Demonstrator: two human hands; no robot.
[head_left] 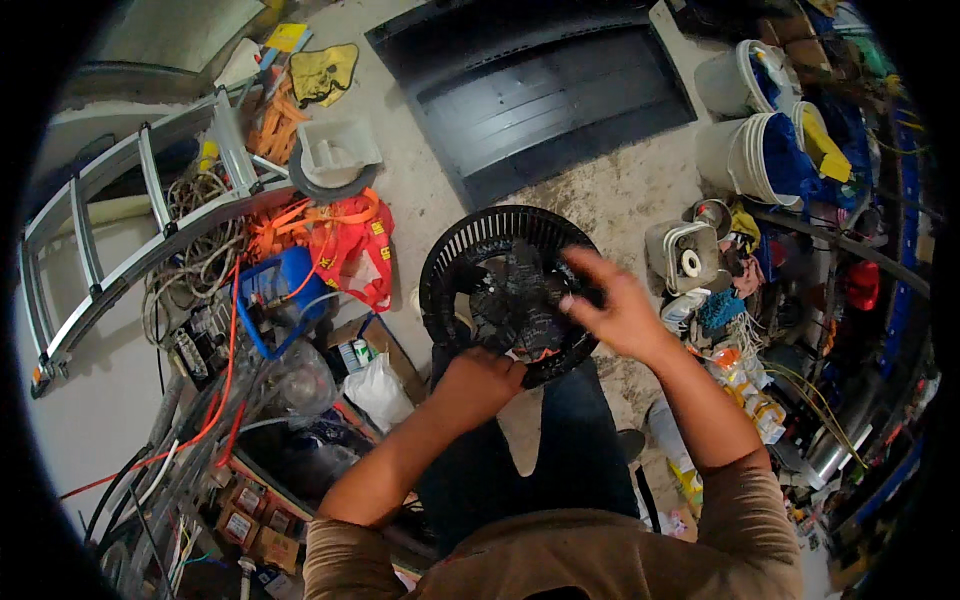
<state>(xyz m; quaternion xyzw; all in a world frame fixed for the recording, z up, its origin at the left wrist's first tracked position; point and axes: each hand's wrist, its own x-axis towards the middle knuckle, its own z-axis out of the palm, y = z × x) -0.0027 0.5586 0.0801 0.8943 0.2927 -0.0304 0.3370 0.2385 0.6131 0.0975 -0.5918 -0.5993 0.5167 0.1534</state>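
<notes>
A round black basket [487,225] with a slatted wall sits between my knees, its open side facing up. Inside it lies dark, crumpled-looking black material [515,290]; whether it is loose pieces or a fixed part is hard to tell. A small orange patch shows near the basket's near rim. My left hand [483,383] is closed over that near rim, fingers curled inward. Over the basket's right side is my right hand [612,305], a little blurred, with thumb and fingers apart and nothing visible between them.
A black panel [550,95] lies on the floor ahead. At left are an aluminium ladder [150,185], ropes, a red bag [360,250] and a blue-framed item [280,290]. White buckets [740,160] and crowded shelves line the right. Cables and boxes [245,515] fill the lower left.
</notes>
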